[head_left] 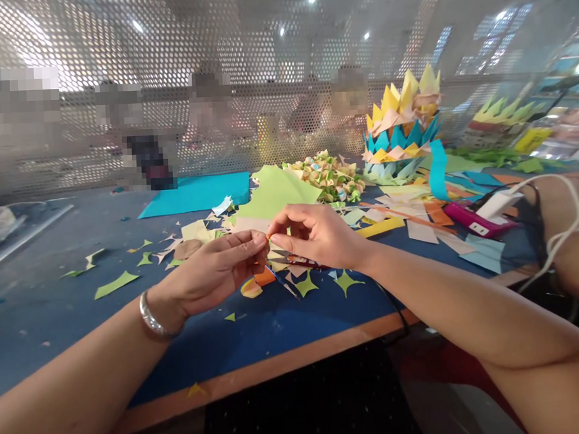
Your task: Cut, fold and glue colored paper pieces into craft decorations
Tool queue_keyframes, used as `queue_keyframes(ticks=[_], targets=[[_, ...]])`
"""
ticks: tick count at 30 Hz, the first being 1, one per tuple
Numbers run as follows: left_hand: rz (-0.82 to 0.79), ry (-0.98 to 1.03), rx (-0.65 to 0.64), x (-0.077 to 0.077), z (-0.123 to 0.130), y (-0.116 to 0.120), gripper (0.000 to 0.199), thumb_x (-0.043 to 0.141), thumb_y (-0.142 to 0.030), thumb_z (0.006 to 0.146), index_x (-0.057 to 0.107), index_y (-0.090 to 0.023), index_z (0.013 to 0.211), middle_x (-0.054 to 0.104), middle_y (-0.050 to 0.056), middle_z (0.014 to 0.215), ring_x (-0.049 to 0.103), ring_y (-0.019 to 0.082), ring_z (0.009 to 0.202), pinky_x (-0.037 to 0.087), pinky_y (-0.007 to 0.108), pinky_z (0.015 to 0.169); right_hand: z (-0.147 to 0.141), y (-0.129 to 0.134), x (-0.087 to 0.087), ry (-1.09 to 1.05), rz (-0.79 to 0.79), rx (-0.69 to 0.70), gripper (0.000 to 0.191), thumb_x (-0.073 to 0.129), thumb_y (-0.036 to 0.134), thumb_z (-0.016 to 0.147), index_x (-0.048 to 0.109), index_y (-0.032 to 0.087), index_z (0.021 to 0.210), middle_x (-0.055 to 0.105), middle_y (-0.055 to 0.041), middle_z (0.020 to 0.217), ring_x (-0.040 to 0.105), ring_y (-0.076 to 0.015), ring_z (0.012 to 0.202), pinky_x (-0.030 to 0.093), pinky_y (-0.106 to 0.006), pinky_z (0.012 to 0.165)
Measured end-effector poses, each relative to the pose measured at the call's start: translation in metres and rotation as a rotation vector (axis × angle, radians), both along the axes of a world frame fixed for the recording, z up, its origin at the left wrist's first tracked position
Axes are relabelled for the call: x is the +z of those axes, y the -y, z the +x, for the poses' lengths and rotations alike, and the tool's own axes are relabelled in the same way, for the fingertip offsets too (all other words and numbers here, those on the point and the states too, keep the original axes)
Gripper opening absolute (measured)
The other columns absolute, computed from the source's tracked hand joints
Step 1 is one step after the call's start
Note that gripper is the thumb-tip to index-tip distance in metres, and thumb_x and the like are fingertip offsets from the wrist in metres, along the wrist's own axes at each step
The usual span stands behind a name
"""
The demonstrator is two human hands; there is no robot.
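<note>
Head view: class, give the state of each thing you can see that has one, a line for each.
Left hand: pinched shut on a small orange piece.
Right hand: pinched at the same piece.
Bracelet: worn.
Turquoise sheet: lying flat.
Green sheet: spread out.
Tiered paper piece: standing upright.
Folded pieces: heaped together.
Yellow strip: lying down.
Green star-shaped scrap: lying loose.
Purple device: lying down; on or off unclear.
</note>
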State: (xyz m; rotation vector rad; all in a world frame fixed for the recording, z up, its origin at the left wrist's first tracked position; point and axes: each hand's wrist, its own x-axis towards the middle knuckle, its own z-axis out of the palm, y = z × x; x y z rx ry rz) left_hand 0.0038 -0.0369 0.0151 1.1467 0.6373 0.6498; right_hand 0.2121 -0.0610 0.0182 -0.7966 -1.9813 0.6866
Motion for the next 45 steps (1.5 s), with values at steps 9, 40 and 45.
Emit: queue_keyframes(ticks=[9, 40, 45], targets=[[0.042, -0.028, 0.006, 0.000, 0.001, -0.001, 0.021, 0.079, -0.034, 0.078, 0.070, -0.015, 0.078, 0.058, 0.002, 0.078, 0.053, 0.012, 0.074, 0.050, 0.022, 0.071, 0.000, 0.000, 0.001, -0.005, -0.057, 0.003, 0.008, 0.061, 0.022, 0.087, 0.058, 0.015, 0.083, 0.052, 0.0040, 0.065, 0.043, -0.0052, 0.051, 0.034, -0.019, 0.046], [0.469, -0.120, 0.537, 0.001, 0.000, -0.010, 0.021, 0.082, -0.019, 0.067, 0.066, -0.019, 0.080, 0.067, 0.001, 0.075, 0.063, 0.015, 0.070, 0.051, 0.029, 0.071, -0.006, -0.003, -0.004, 0.478, 0.040, -0.071, 0.011, 0.061, 0.024, 0.087, 0.061, 0.015, 0.080, 0.061, -0.0004, 0.071, 0.051, -0.0101, 0.061, 0.035, -0.024, 0.059], [0.257, -0.032, 0.531, 0.000, -0.001, -0.016, 0.018, 0.081, -0.016, 0.067, 0.066, -0.020, 0.075, 0.066, -0.001, 0.075, 0.061, 0.012, 0.070, 0.049, 0.026, 0.071, -0.011, -0.002, -0.009, 0.737, 0.025, -0.040, 0.014, 0.063, 0.026, 0.085, 0.058, 0.016, 0.076, 0.063, -0.0026, 0.075, 0.050, -0.0122, 0.062, 0.029, -0.026, 0.055]])
